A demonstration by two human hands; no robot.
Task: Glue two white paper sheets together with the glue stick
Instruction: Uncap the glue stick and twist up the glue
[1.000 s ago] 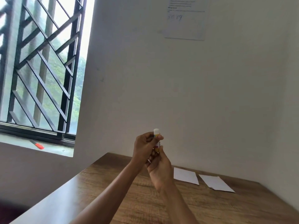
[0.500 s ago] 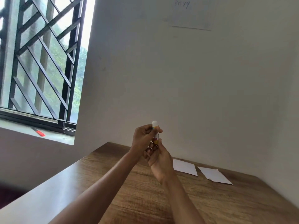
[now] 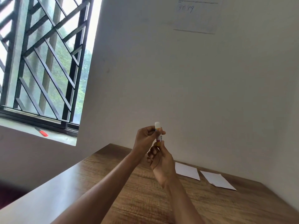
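Glue stick, a small upright tube with a white tip and a yellow and red label, is being held above the wooden tabletop; the left hand is curling its fingers round the upper part, and the right hand is pinching the lower end; two white paper sheets, one rectangular and one slanted, are lying side by side and apart near the wall, right of the hands; an orange pen is lying on the window sill.

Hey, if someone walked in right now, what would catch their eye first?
Probably the glue stick held upright mid-frame above the wooden table, the left hand gripping near its top and the right hand its base. Next, two white paper sheets lying apart by the wall, and the barred window at left.
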